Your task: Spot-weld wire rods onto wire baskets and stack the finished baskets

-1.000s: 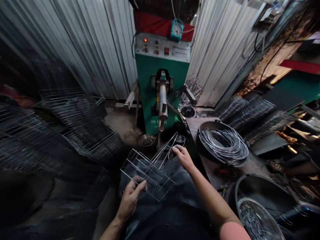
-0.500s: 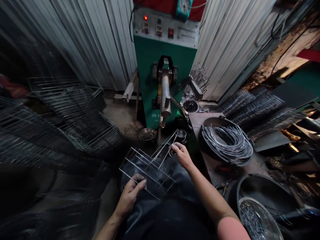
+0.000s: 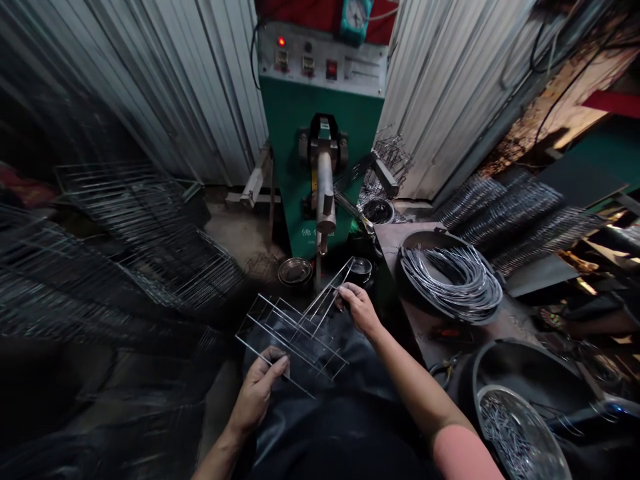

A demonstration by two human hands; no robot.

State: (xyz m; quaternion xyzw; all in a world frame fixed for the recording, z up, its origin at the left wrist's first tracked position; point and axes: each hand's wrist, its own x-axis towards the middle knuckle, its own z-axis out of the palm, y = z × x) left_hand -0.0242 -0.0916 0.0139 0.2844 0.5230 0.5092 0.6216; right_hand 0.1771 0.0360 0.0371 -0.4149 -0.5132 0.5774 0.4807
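A wire rack (image 3: pixel 280 311) of thin crossed metal rods is held over a dark apron (image 3: pixel 300 427) on my lap. My left hand (image 3: pixel 257 390) pinches its near left rod between thumb and fingers. A narrow wire frame (image 3: pixel 329 285) slants up from the rack's far side, and my right hand (image 3: pixel 361 309) has its fingertips closed on that frame's right rod. Whether the two wire parts are joined cannot be made out. Just beyond them hangs the metal arm (image 3: pixel 325 187) of a green machine (image 3: pixel 287 127), its lower tip apart from the wires.
Wire racks (image 3: pixel 135 220) are piled at left. On the right, a wire coil (image 3: pixel 453 280) lies in a round pan on a bench (image 3: pixel 395 233). Nearer me, a metal bowl (image 3: pixel 543 427) of short wire pieces sits inside a black tub (image 3: pixel 480 360). Small round dishes (image 3: pixel 295 272) stand under the arm.
The view has shifted slightly, so the machine appears a little further left. My right fingers sit slightly differently on the wire frame. Both hands keep their grip.
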